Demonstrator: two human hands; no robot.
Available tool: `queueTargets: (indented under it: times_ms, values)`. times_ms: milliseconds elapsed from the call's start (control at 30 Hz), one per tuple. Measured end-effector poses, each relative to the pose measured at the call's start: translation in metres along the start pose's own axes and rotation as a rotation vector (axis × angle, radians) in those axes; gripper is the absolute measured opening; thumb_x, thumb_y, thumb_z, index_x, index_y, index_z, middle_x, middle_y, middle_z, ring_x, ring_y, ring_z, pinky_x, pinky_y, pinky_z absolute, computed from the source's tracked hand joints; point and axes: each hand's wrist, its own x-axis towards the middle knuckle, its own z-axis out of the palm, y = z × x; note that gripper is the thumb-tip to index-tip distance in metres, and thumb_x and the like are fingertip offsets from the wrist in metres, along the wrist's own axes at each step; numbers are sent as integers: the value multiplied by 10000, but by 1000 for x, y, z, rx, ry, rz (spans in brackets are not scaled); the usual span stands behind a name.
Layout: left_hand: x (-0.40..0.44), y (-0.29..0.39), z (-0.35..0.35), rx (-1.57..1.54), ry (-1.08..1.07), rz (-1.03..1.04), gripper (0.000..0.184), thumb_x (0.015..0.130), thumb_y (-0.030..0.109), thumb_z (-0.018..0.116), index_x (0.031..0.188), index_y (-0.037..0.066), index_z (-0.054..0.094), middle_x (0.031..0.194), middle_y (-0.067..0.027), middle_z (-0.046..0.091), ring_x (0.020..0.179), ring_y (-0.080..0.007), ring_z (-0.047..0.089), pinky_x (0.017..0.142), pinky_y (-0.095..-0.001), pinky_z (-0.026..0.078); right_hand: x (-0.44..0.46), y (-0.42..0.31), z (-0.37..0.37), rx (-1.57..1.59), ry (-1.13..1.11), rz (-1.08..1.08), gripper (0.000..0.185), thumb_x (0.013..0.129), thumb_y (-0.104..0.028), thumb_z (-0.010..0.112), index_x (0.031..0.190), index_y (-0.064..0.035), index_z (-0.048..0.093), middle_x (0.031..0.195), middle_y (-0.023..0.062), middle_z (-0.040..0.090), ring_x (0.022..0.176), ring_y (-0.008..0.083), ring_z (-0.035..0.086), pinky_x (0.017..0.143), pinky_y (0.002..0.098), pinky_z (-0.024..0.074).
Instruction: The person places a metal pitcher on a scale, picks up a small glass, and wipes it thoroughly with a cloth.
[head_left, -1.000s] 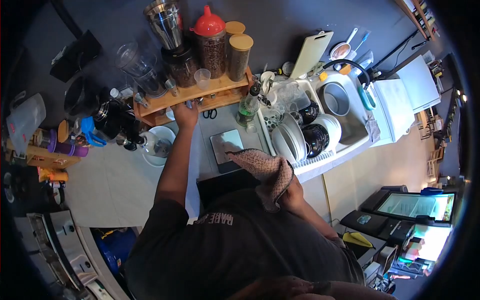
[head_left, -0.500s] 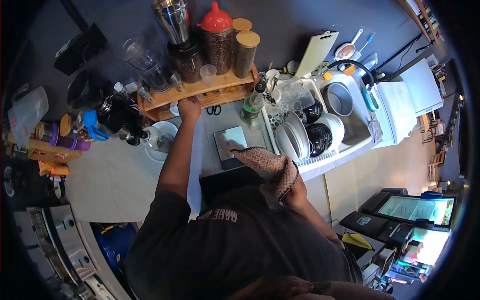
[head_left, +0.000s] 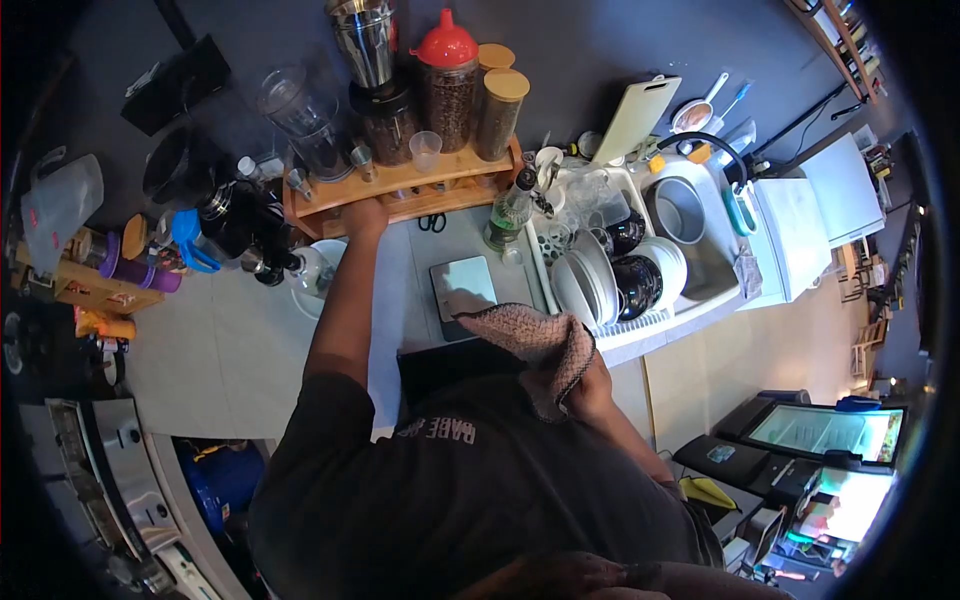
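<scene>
My left hand (head_left: pixel 364 216) reaches into the lower level of a wooden shelf (head_left: pixel 420 178); its fingers are hidden under the upper board. My right hand (head_left: pixel 590 388) grips a pinkish-brown cloth with a dark edge (head_left: pixel 530 338), held up in front of my chest. On the shelf top stand a jar with a red funnel lid (head_left: pixel 447 90), jars with wooden lids (head_left: pixel 502 115), a clear cup (head_left: pixel 425 150) and small metal measures (head_left: pixel 364 163). Black scissors (head_left: pixel 432 223) lie just right of my left hand. A flat scale (head_left: pixel 463 291) rests on the counter near the cloth.
A dish rack of white plates (head_left: pixel 583 288) and black bowls (head_left: pixel 637 284) adjoins a sink (head_left: pixel 705 262) holding a round pan (head_left: pixel 677 210). A green-labelled bottle (head_left: pixel 508 218) stands beside the rack. Left of my arm are a white bowl (head_left: pixel 312 304) and black coffee equipment (head_left: pixel 232 222).
My left hand has gone from the shelf's front edge deeper under the upper board, slightly leftward. The cloth stays in my right hand. The camera view has shifted a little.
</scene>
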Motion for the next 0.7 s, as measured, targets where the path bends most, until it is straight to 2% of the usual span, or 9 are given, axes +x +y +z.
queueTargets:
  times_ms: [100, 200, 233, 333, 400, 500, 700]
  values:
    - [13, -12, 16, -48, 192, 133, 552, 931, 378, 603, 1421, 137, 527, 1428, -161, 559, 1309, -342, 536, 1073, -470, 437, -1, 4, 0, 8, 21, -42, 481, 1030, -255, 439, 1408, 38, 483, 1295, 148, 616, 1153, 231, 621, 981, 381, 506]
    - [28, -16, 23, -50, 203, 132, 607, 938, 445, 586, 1473, 182, 471, 1528, -93, 470, 1421, -299, 417, 1165, -477, 327, 2, 5, 2, 247, 82, 65, 486, 1028, -262, 441, 1399, 49, 485, 1284, 150, 621, 1140, 230, 626, 975, 377, 507]
    - [31, -17, 26, -41, 199, 109, 606, 938, 459, 583, 1474, 199, 472, 1531, -77, 469, 1432, -291, 404, 1173, -483, 313, 2, 5, 2, 343, 101, 133, 488, 1026, -263, 443, 1395, 52, 487, 1277, 151, 624, 1133, 230, 629, 971, 376, 509]
    - [42, -22, 39, -14, 191, 64, 603, 937, 499, 574, 1476, 248, 473, 1542, -32, 461, 1458, -268, 369, 1189, -496, 282, 2, 10, -1, 350, 83, 136, 481, 1025, -249, 449, 1408, 42, 452, 1336, 186, 595, 1212, 280, 604, 1052, 422, 481]
    - [46, -24, 38, 4, 196, 67, 603, 936, 524, 564, 1478, 276, 469, 1553, -5, 449, 1470, -256, 353, 1191, -499, 277, 4, 11, 0, 384, 90, 150, 482, 1022, -249, 462, 1405, 42, 453, 1336, 188, 595, 1220, 281, 600, 1058, 423, 476]
    - [43, -14, 27, 15, 129, 40, 700, 916, 541, 586, 1505, 203, 416, 1565, -110, 412, 1456, -310, 359, 1189, -506, 283, 4, 19, -1, 356, 86, 130, 484, 1017, -261, 471, 1396, 41, 460, 1337, 191, 593, 1225, 284, 598, 1063, 427, 473]
    - [57, -5, 19, 29, 93, 37, 673, 917, 529, 588, 1485, 200, 438, 1540, -109, 439, 1439, -314, 379, 1182, -506, 290, 10, 11, 3, 406, 100, 122, 494, 1027, -286, 451, 1389, 48, 493, 1305, 160, 614, 1190, 250, 615, 1031, 394, 490]
